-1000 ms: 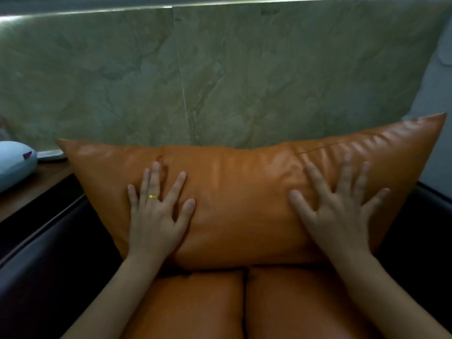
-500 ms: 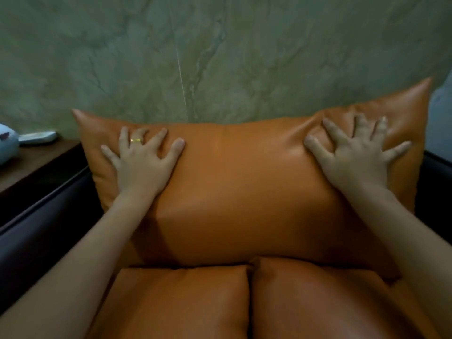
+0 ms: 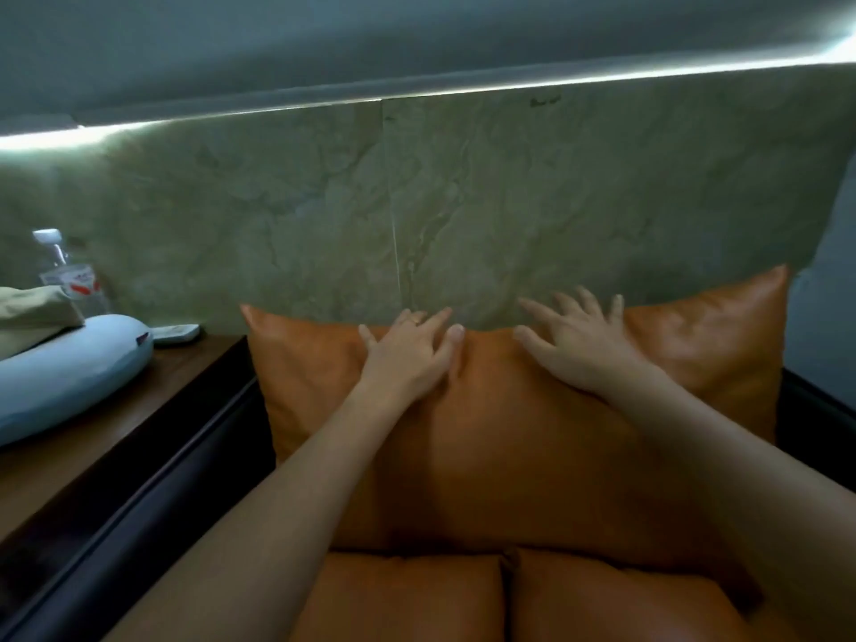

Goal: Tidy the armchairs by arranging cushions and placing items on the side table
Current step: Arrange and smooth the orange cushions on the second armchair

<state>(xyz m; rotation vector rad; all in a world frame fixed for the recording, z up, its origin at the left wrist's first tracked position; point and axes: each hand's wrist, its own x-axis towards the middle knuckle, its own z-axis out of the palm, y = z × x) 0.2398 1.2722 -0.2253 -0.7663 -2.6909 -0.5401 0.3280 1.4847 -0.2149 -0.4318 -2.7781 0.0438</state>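
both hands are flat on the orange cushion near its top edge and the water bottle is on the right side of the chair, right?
Not quite: the water bottle stands on the left, on the side table, as the head view shows. The rest holds: the left hand and right hand lie open on the orange cushion near its top edge.

Dim, bluish cast, bright light strip [image 3: 417,92] overhead, soft blur, bowed edges

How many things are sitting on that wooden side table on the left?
4 that I can see: a pale blue cushion at the front, a beige folded cloth lying on it, a water bottle behind, and a small remote by the wall. More may be beyond the frame's edge.
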